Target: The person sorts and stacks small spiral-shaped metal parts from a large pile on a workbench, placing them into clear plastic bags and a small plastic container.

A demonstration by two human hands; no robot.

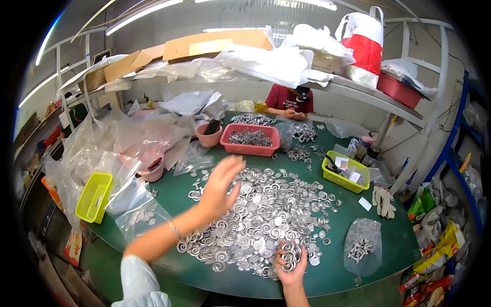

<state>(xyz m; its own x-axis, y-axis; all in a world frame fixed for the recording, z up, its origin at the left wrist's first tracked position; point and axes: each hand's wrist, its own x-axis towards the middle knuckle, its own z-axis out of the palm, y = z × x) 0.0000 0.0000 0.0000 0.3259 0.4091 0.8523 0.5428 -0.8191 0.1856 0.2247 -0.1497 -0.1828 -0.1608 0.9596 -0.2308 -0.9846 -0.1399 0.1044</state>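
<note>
A wide pile of silvery spiral metal pieces (pixel 250 204) and flat discs covers the middle of the green table. Above the pile's left part, my left hand (pixel 220 187) is raised with fingers stretched out and thumb apart, and nothing shows in it. At the pile's near edge my right hand (pixel 294 271) is turned palm up. Its fingers curl round several metal spirals (pixel 290 256), stacked in the palm. Left of the pile lies a clear plastic bag (pixel 133 217) with a few metal discs inside.
Behind the pile stands a pink basket (pixel 248 149) of metal parts. A yellow-green basket (pixel 348 181) sits right, another yellow-green tray (pixel 95 197) left. Gloves (pixel 383 202) and a bag of small parts (pixel 362 248) lie right. Across the table sits a person (pixel 289 105) beneath a loaded shelf.
</note>
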